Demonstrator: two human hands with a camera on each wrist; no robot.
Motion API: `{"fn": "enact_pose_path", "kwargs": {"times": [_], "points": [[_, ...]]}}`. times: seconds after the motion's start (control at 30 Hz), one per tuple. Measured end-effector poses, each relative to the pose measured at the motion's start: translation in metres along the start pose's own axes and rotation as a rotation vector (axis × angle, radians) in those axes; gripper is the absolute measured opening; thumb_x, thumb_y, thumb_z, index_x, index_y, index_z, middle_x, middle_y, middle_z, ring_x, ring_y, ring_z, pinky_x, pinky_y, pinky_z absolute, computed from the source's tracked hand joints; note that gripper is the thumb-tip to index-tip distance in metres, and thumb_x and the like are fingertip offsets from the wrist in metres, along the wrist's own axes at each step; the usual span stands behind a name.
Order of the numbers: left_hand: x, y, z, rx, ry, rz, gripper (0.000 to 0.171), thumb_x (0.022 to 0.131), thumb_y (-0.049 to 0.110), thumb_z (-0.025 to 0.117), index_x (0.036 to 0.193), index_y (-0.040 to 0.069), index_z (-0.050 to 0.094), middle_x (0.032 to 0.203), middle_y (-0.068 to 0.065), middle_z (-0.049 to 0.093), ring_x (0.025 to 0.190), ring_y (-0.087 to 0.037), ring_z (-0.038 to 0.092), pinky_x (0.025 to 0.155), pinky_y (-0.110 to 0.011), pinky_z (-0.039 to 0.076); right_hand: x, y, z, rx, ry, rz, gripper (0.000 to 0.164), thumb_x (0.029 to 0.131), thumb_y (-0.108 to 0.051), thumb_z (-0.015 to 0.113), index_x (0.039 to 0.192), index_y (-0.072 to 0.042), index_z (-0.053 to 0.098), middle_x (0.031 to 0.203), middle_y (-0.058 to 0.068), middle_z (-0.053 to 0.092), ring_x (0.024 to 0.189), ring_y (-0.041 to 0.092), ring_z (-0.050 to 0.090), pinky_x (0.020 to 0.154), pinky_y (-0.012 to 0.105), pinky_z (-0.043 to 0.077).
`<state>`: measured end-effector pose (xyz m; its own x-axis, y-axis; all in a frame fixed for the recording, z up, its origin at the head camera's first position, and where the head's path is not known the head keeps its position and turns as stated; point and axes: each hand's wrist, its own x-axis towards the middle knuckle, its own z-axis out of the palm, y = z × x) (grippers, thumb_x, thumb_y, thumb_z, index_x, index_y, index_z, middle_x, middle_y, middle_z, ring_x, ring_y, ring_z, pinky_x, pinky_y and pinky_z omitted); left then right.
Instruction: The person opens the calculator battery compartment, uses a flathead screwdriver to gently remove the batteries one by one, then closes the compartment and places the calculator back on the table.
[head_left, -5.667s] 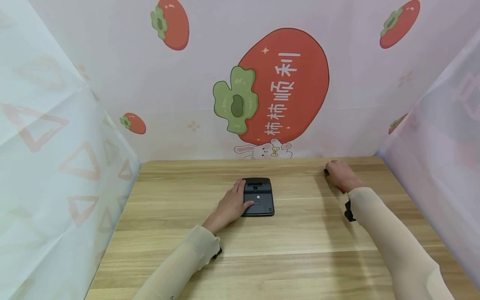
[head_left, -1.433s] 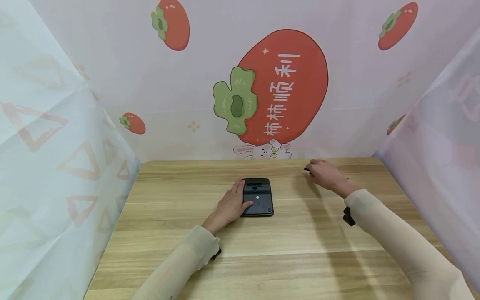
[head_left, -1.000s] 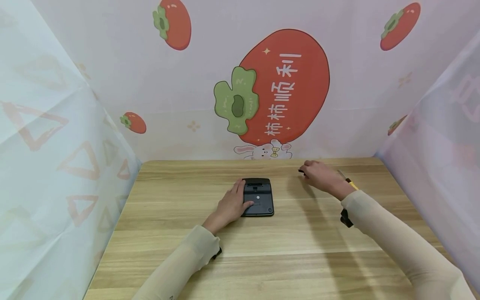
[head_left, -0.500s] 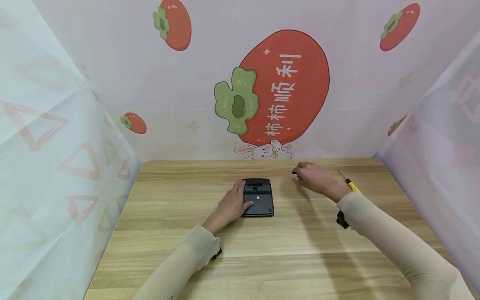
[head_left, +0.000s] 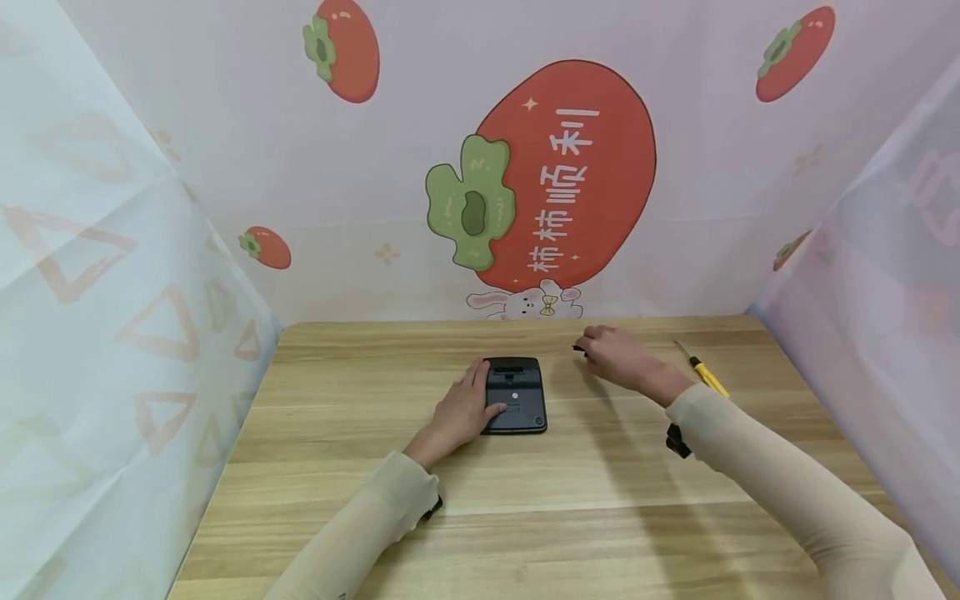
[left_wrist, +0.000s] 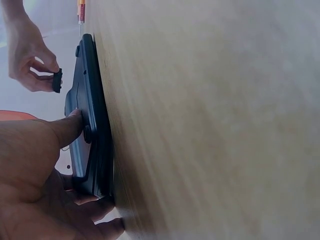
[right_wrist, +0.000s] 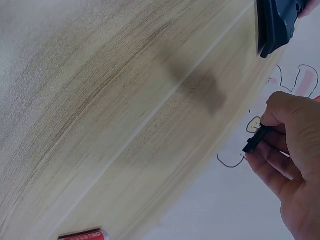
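A black calculator (head_left: 525, 408) lies face down on the wooden table, with a dark slot near the far edge of its back. My left hand (head_left: 461, 404) holds it by the left side; in the left wrist view the thumb (left_wrist: 70, 127) presses on the back and the fingers reach round the edge. To the right of the calculator, my right hand (head_left: 618, 358) pinches a small black battery cover (right_wrist: 256, 139) between thumb and fingertips, raised above the table and apart from the calculator.
A yellow-handled screwdriver (head_left: 707, 377) lies at the right, beyond the right forearm. A red battery (right_wrist: 85, 235) shows at the bottom of the right wrist view; in the head view it is hidden. A printed cloth wall (head_left: 360, 275) stands behind the table.
My right hand has moved left from the far right of the table toward the calculator, carrying the battery cover. The screwdriver has come into view from behind the arm. My left hand has stayed put.
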<state>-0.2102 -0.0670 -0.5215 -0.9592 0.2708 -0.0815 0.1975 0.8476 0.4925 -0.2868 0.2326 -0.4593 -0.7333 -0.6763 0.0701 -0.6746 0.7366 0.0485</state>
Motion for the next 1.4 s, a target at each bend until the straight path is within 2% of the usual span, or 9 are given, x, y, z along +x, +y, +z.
{"fn": "enact_pose_path", "kwargs": {"times": [0.13, 0.33, 0.67, 0.93, 1.17, 1.4], "points": [[0.0, 0.0, 0.0, -0.003, 0.004, 0.0, 0.082, 0.105, 0.041, 0.067, 0.167, 0.006, 0.027, 0.174, -0.014, 0.024, 0.142, -0.052, 0.048, 0.108, -0.063, 0.049, 0.003, -0.005, 0.0, -0.007, -0.015, 0.006, 0.022, 0.092, -0.007, 0.082, 0.111, 0.001, 0.076, 0.097, 0.012, 0.071, 0.086, 0.025, 0.069, 0.08, 0.044, 0.061], [-0.001, 0.0, -0.001, 0.003, 0.001, -0.004, 0.082, 0.105, 0.042, 0.066, 0.167, 0.006, 0.026, 0.174, -0.014, 0.024, 0.142, -0.052, 0.048, 0.108, -0.063, 0.05, 0.006, -0.01, 0.0, -0.017, 0.015, -0.03, 0.019, 0.091, -0.005, 0.081, 0.108, 0.001, 0.076, 0.093, 0.011, 0.069, 0.08, 0.023, 0.066, 0.074, 0.042, 0.06], [-0.001, 0.0, -0.002, -0.008, 0.003, -0.006, 0.082, 0.105, 0.042, 0.067, 0.167, 0.007, 0.026, 0.174, -0.014, 0.024, 0.142, -0.051, 0.049, 0.108, -0.062, 0.05, 0.009, -0.018, -0.001, -0.016, 0.025, -0.059, 0.022, 0.091, -0.005, 0.08, 0.111, 0.002, 0.076, 0.098, 0.013, 0.071, 0.086, 0.026, 0.068, 0.077, 0.043, 0.062], [-0.001, 0.0, -0.002, -0.003, -0.006, 0.002, 0.082, 0.105, 0.041, 0.067, 0.167, 0.005, 0.026, 0.174, -0.015, 0.023, 0.145, -0.049, 0.046, 0.116, -0.059, 0.043, 0.01, -0.027, -0.001, -0.015, 0.065, -0.1, 0.02, 0.09, -0.004, 0.08, 0.109, 0.002, 0.076, 0.096, 0.013, 0.071, 0.085, 0.026, 0.068, 0.077, 0.042, 0.061], [0.0, 0.0, -0.001, 0.001, -0.005, 0.006, 0.083, 0.105, 0.041, 0.067, 0.167, 0.004, 0.026, 0.174, -0.016, 0.023, 0.147, -0.046, 0.045, 0.12, -0.057, 0.04, 0.011, -0.037, -0.004, -0.015, 0.061, -0.107, 0.023, 0.092, -0.007, 0.08, 0.113, 0.001, 0.076, 0.1, 0.012, 0.072, 0.088, 0.025, 0.07, 0.076, 0.041, 0.062], [0.001, -0.001, 0.001, 0.004, -0.003, 0.007, 0.083, 0.105, 0.041, 0.067, 0.167, 0.004, 0.026, 0.175, -0.015, 0.023, 0.148, -0.046, 0.044, 0.119, -0.057, 0.041, 0.014, -0.044, -0.005, -0.039, 0.055, -0.121, 0.026, 0.092, -0.01, 0.081, 0.115, -0.001, 0.077, 0.101, 0.012, 0.073, 0.086, 0.022, 0.07, 0.075, 0.039, 0.062]]}}
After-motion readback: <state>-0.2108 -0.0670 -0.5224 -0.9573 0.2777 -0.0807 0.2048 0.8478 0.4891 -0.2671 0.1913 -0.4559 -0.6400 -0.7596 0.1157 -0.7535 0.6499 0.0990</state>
